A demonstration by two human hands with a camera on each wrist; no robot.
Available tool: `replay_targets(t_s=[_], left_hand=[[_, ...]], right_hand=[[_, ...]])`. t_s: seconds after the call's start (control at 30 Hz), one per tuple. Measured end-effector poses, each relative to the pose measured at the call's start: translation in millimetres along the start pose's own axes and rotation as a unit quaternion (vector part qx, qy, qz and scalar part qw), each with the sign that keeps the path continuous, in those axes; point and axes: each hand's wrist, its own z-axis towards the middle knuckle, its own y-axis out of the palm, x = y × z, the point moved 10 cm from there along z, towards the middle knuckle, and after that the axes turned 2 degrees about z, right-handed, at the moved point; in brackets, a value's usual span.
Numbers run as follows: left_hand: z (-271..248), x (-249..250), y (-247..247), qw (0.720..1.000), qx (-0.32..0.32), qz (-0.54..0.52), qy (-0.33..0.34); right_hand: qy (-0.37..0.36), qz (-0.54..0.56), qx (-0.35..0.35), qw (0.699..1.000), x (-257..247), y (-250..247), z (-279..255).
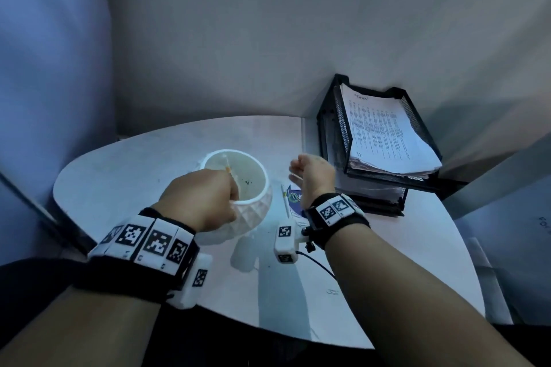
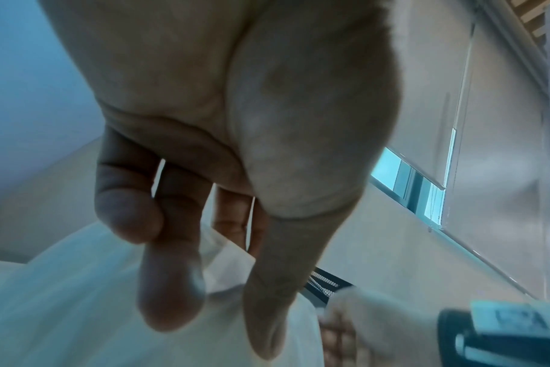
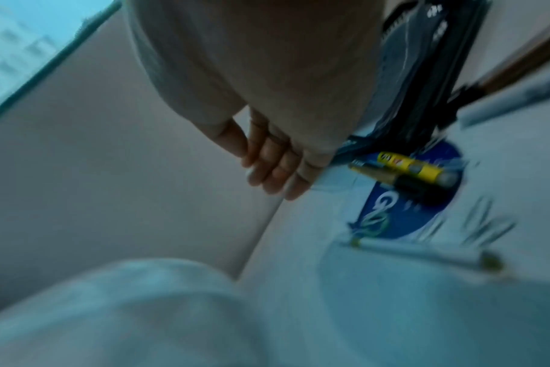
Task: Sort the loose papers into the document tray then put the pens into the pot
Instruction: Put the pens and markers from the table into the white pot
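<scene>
A white faceted pot stands mid-table. My left hand hangs over its near rim with loose fingers and a straight thumb; I see nothing pinched. A thin pen with an orange band leans inside the pot just past those fingers. My right hand hovers open, fingers straight, above a sheet with a blue logo. A yellow marker and a dark pen lie on that sheet. A white pen lies beside the pot. The black mesh tray holds printed papers.
The rounded white table ends close to me and on the left. Walls stand right behind the table and the tray. A small paper clip lies near my right forearm.
</scene>
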Motion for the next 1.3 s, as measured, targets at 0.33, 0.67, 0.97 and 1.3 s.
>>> replay_targets(t_s=[0.33,0.67,0.97,1.3], left_hand=[[7,-6,0,1.0,0.003,-0.008,-0.02],[13,11,4,1.0,-0.001,-0.003,0.005],[5,42,14,0.999,-0.027,0.008,0.034],[-7,74,34,0.995,-0.057,0.04,0.073]], right_hand=[[-0.067,-0.57,-0.042,0.818,52,-9,24],[-0.08,-0.513,-0.051,0.853,59,-20,14],[-0.077,-0.415,0.08,0.903,31,-142,6],[-0.038,-0.576,0.078,0.813,26,-198,12]])
